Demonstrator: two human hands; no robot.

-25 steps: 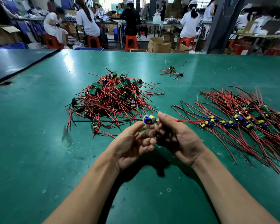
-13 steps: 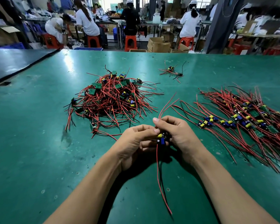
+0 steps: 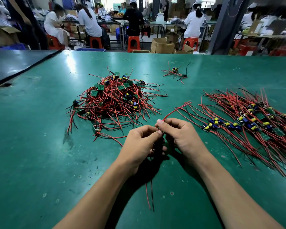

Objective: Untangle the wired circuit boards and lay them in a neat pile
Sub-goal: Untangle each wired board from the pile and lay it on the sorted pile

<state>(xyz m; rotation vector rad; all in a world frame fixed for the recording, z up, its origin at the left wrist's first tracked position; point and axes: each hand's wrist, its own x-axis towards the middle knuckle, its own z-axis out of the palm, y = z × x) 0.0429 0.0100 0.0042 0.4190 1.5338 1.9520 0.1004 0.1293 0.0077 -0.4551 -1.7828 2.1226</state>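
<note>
Left hand, right hand pinch wires.

A green work table adjoins a darker table at left, and beyond its far edge seated workers occupy red stools at further benches, near cardboard boxes, a blue crate and a dark pillar.

Green table viewed from above. L hand & R hand meet at centre, both pinching red wires; the board is hidden btwn the fingers. Tangled heap lies beyond L hand, combed-out pile to the R, small clump farther back.
</note>
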